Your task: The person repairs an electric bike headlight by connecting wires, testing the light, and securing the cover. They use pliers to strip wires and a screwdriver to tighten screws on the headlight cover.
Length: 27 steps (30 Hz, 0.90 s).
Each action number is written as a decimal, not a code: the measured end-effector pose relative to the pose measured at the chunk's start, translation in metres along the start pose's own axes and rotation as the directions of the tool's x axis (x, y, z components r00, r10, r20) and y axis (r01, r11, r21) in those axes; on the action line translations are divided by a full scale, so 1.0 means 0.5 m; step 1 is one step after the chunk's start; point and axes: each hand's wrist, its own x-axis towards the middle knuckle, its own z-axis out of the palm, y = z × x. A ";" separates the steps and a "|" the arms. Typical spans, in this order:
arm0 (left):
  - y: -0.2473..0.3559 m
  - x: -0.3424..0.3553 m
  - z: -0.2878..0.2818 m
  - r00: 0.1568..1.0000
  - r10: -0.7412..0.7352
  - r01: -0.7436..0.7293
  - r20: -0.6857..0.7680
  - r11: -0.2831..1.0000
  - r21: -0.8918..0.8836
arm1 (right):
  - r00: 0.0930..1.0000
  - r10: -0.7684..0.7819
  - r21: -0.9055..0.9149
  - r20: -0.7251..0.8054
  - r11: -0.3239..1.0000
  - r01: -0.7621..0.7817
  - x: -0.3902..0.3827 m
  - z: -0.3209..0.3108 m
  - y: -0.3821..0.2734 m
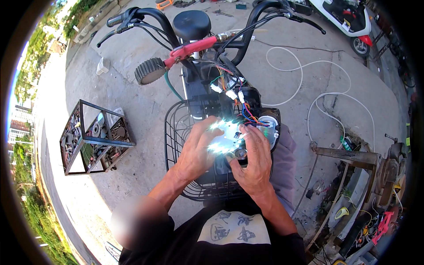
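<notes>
My left hand point(194, 150) and my right hand point(251, 161) both grip a brightly lit LED board point(227, 137), whose glare hides some fingertips. Beside it is an opened black housing point(276, 128) with a clear part point(267, 126) and coloured wires. White connectors point(230, 93) hang on wires above the board, in front of the black handlebar point(254, 15). Under my hands is a black wire basket point(174, 126). A red air tool with a black ribbed gauge point(150, 70) lies across the bike below a black saddle point(191, 24).
A metal-framed rack of tools and parts point(79, 141) stands at left on the concrete. At right are a looped white hose point(301, 77), a cluttered metal bench point(346, 154) and a white-and-red scooter point(349, 17). Greenery and buildings show at the far left.
</notes>
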 end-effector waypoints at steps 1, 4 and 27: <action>0.000 0.000 0.000 1.000 -0.002 0.002 0.000 1.000 0.001 | 1.000 0.004 0.000 0.005 1.000 -0.004 0.000 0.000 -0.001; -0.001 0.000 0.000 1.000 -0.003 0.003 0.001 1.000 -0.010 | 1.000 0.012 -0.003 0.013 1.000 -0.012 -0.001 0.000 -0.002; 0.004 0.003 -0.004 0.999 0.035 -0.035 0.005 0.999 -0.013 | 1.000 0.007 0.024 0.002 1.000 -0.007 -0.001 -0.001 -0.001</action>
